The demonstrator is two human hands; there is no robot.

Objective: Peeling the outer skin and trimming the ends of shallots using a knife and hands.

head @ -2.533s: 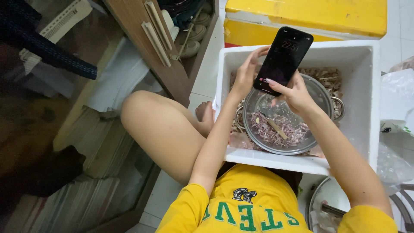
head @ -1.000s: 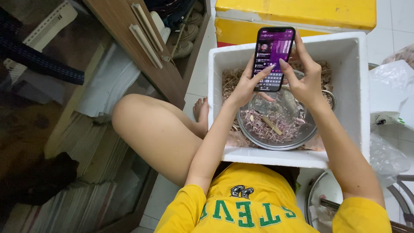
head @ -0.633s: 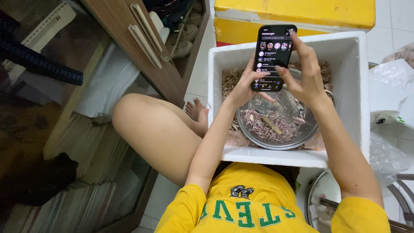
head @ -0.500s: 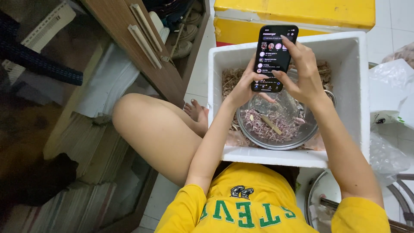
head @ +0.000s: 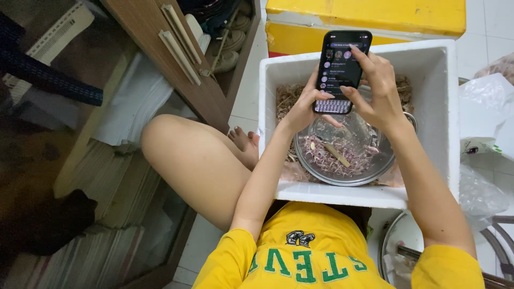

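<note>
A: While both hands are up off the bowl, what's in them?
B: Black smartphone (head: 341, 70), screen lit, held above the white foam box (head: 448, 107). Left hand (head: 306, 104) cups its lower left edge, thumb on the keyboard strip. Right hand (head: 377, 88) wraps the right side, index finger up along the top corner. Both are clamped on the phone, close together.
A: Why that high?
B: My guess: keeps it clear of the metal bowl (head: 342, 155) right below, which holds purplish peelings and a pale stick-like piece.
A: Bowl position?
B: Inside the box, near side, sitting on dry brown scraps.
A: Surroundings?
B: Yellow box lid (head: 369, 16) at the far side, clear plastic bags (head: 484, 123) right, wooden cabinet (head: 176, 59) left. Bare knee near the box's left wall.
</note>
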